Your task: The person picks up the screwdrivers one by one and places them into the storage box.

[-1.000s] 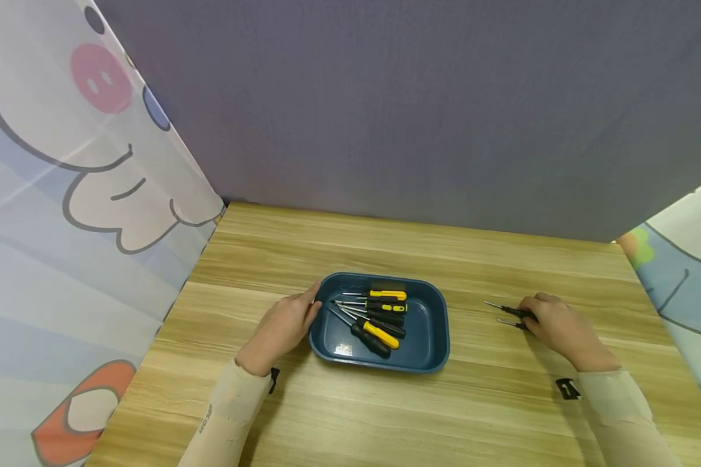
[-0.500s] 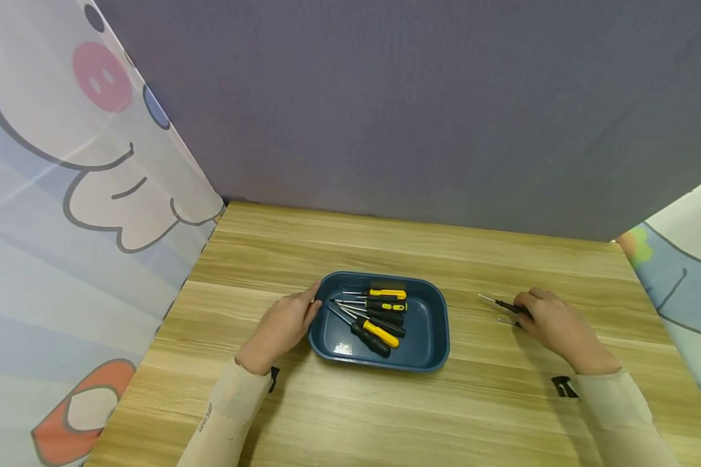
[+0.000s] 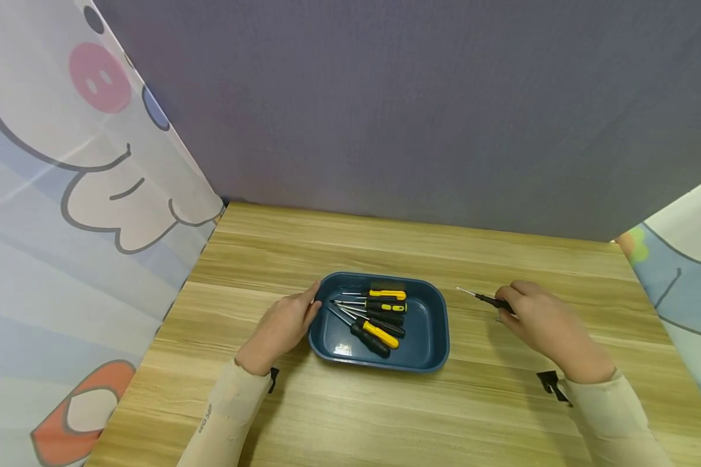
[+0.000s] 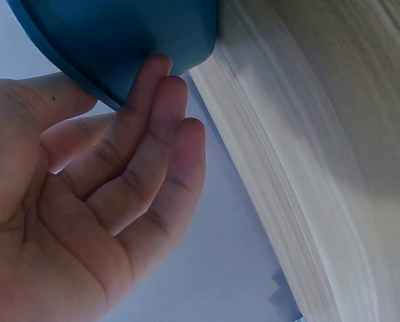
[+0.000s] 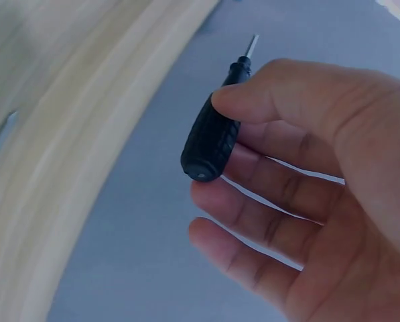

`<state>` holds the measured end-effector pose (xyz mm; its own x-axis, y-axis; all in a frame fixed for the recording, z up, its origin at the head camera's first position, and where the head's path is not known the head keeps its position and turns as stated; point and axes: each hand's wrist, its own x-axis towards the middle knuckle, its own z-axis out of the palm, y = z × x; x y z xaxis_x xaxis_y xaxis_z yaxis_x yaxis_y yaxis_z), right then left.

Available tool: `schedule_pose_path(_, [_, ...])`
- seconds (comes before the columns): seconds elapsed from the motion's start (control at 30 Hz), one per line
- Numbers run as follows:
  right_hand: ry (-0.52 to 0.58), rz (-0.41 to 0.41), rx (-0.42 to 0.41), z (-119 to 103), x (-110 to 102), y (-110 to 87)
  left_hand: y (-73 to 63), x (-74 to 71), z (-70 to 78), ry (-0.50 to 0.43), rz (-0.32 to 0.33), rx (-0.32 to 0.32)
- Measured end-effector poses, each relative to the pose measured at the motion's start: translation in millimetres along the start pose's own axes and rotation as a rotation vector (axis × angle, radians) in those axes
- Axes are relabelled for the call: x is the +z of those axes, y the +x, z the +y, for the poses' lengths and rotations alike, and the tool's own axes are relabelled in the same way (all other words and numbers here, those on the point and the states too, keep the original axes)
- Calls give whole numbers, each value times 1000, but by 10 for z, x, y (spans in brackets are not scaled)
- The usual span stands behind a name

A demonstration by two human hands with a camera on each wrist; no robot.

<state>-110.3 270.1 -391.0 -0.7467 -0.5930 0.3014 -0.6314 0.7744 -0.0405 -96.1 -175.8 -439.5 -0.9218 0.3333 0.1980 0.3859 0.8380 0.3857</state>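
Note:
In the head view my left hand (image 3: 279, 329) holds the left end of a blue plastic tray (image 3: 423, 353). The left wrist view has its thumb at the rim and several fingers against the outer wall. Off to the right, my right hand (image 3: 546, 327) pinches a black-handled screwdriver (image 3: 491, 300) above the table, its thin shaft pointing left towards the tray. Close up, the ribbed black handle (image 5: 213, 137) sits between thumb and fingers. Several screwdrivers lie fanned out in the tray, some all black, others black and yellow like this screwdriver (image 3: 381, 334).
Beneath my right hand, another screwdriver shaft (image 3: 498, 319) lies on the wooden table (image 3: 350, 421), mostly hidden. A grey cloth wall (image 3: 385, 117) rises behind the table. Printed curtains (image 3: 93, 279) flank it on both sides.
My right hand has lifted one screwdriver off the table and carried it left towards the tray. The other screwdriver stayed behind. My left hand and the tray have not moved.

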Motion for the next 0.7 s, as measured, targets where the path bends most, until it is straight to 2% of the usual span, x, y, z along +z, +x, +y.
schedule_pose_path(0.17, [-3,16,-28,-120,-40,130,1,1,0,-2,-2,-2])
schedule_pose_path(0.37, [2,-10,-34,-281,-45,316,-5,-1,0,-14,-6,-11])
schedule_pose_path(0.7, [23,-51,-88,-576,31,675,-18,7,-14,-16,47,25])
